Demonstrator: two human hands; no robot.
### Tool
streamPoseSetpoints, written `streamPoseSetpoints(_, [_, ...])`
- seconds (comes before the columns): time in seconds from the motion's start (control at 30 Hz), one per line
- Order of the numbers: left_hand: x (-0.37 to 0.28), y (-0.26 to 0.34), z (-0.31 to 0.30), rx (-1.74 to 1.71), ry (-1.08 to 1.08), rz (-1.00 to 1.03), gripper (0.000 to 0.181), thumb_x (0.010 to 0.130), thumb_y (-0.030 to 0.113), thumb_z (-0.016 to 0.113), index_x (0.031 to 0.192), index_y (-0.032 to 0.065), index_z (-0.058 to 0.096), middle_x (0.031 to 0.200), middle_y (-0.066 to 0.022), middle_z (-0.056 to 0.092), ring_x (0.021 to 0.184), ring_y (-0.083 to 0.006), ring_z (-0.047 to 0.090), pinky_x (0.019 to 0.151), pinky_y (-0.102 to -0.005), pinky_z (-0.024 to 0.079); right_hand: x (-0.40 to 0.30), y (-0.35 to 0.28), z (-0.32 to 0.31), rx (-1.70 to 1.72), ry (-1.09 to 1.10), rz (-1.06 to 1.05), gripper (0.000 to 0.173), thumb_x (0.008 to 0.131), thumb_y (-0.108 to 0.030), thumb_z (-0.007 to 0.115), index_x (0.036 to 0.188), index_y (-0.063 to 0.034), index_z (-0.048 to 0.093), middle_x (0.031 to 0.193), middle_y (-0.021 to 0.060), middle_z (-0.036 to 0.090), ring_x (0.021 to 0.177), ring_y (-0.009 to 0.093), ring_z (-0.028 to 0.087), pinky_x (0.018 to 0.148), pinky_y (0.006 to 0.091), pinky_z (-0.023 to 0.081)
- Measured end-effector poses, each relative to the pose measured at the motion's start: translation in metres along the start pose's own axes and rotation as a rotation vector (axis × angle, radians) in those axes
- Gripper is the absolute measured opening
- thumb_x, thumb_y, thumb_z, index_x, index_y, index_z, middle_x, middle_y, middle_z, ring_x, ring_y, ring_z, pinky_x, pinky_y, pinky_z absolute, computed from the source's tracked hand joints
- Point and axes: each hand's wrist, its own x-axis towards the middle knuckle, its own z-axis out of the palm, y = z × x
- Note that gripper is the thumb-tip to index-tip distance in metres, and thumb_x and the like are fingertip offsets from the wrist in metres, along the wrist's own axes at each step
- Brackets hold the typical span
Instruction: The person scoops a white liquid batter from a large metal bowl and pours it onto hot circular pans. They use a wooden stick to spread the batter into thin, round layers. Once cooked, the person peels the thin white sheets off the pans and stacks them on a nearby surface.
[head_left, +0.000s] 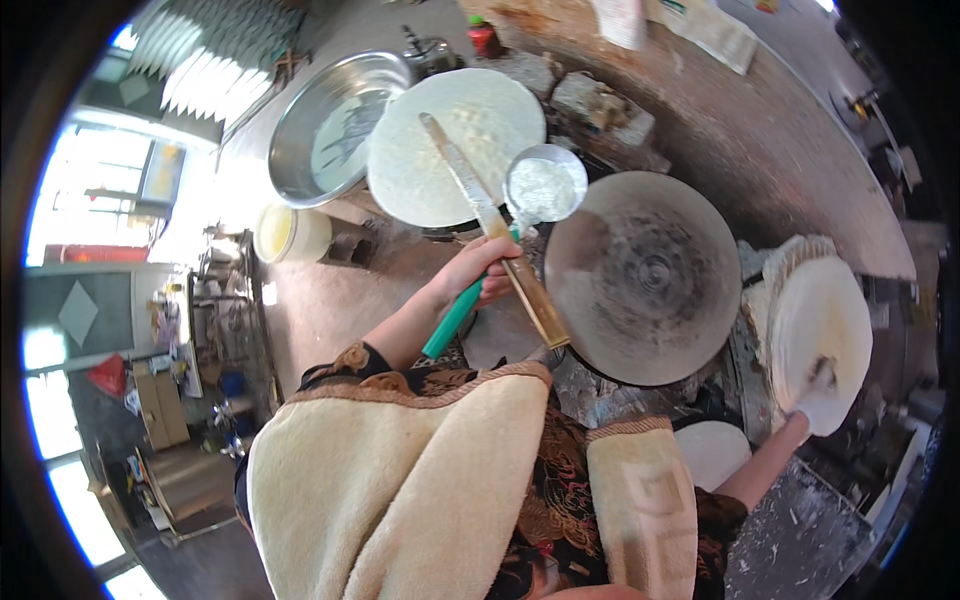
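My left hand (484, 274) grips two things at once: the green handle of a metal ladle (545, 184) and a long flat wooden spreader (534, 300). Pale batter lies in the ladle's bowl. The spreader's light-coated far end crosses above a round whitish sheet (420, 180) with crumbly wet batter on it. To the right of the left hand sits a round griddle (652, 277), bare, with dark rings at its middle. My right hand (814, 397), whitish and blurred, is at the lower edge of a stack of thin round flatbreads (825, 322); its fingers are hard to make out.
A steel basin (281, 161) with pale liquid stands at the far left, near a white bucket (307, 236). Bricks (600, 109) and a red bottle (485, 37) lie behind. A curved wall ledge (795, 142) bounds the right. Another round pale piece (712, 450) lies lower right.
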Motion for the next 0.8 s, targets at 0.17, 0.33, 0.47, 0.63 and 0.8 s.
streamPoseSetpoints(0.17, [-0.013, 0.011, -0.031, 0.054, 0.112, 0.113, 0.032, 0.087, 0.016, 0.05, 0.057, 0.0118, 0.038, 0.045, 0.0025, 0.039, 0.034, -0.0079, 0.037, 0.032, -0.0213, 0.031, -0.19, -0.248, 0.105, 0.612, -1.011, -0.279, 0.04, 0.086, -0.032, 0.05, 0.107, 0.0003, 0.059, 0.098, 0.0161, 0.062, 0.09, 0.022, 0.06, 0.078, 0.0304, 0.045])
streamPoseSetpoints(0.33, [-0.037, 0.048, -0.105, 0.091, 0.278, 0.217, 0.028, 0.084, 0.017, 0.054, 0.059, 0.0114, 0.042, 0.044, 0.0032, 0.04, 0.035, -0.0071, 0.039, 0.032, -0.0197, 0.03, -0.347, -0.378, 0.194, 0.414, -1.248, -1.145, 0.027, 0.086, -0.017, 0.047, 0.103, 0.0018, 0.057, 0.094, 0.0165, 0.062, 0.086, 0.024, 0.06, 0.076, 0.0333, 0.045])
streamPoseSetpoints(0.47, [-0.08, 0.098, -0.2, 0.048, 0.185, 0.277, 0.027, 0.085, 0.017, 0.053, 0.061, 0.0117, 0.042, 0.046, 0.0051, 0.04, 0.035, -0.0054, 0.038, 0.031, -0.0177, 0.028, -0.441, -0.363, 0.26, 0.538, -1.539, -0.048, 0.023, 0.088, -0.02, 0.046, 0.096, -0.0037, 0.06, 0.081, 0.0067, 0.061, 0.067, 0.015, 0.057, 0.061, 0.0297, 0.047])
streamPoseSetpoints(0.63, [-0.105, 0.178, -0.292, 0.01, 0.344, 0.315, 0.03, 0.086, 0.015, 0.052, 0.059, 0.0109, 0.04, 0.045, 0.0028, 0.038, 0.034, -0.0064, 0.036, 0.029, -0.0197, 0.027, -0.506, -0.386, 0.324, 1.519, -0.81, 1.278, 0.032, 0.093, -0.027, 0.039, 0.097, 0.002, 0.053, 0.087, 0.015, 0.06, 0.074, 0.023, 0.057, 0.069, 0.0345, 0.05])
streamPoseSetpoints(0.8, [-0.118, 0.216, -0.337, -0.03, 0.324, 0.309, 0.025, 0.087, 0.013, 0.05, 0.064, 0.0107, 0.041, 0.047, 0.003, 0.037, 0.034, -0.0064, 0.036, 0.029, -0.0196, 0.029, -0.49, -0.396, 0.311, 1.309, -0.514, 1.362, 0.054, 0.09, -0.051, 0.037, 0.093, 0.0007, 0.05, 0.086, 0.016, 0.056, 0.076, 0.029, 0.053, 0.067, 0.039, 0.047])
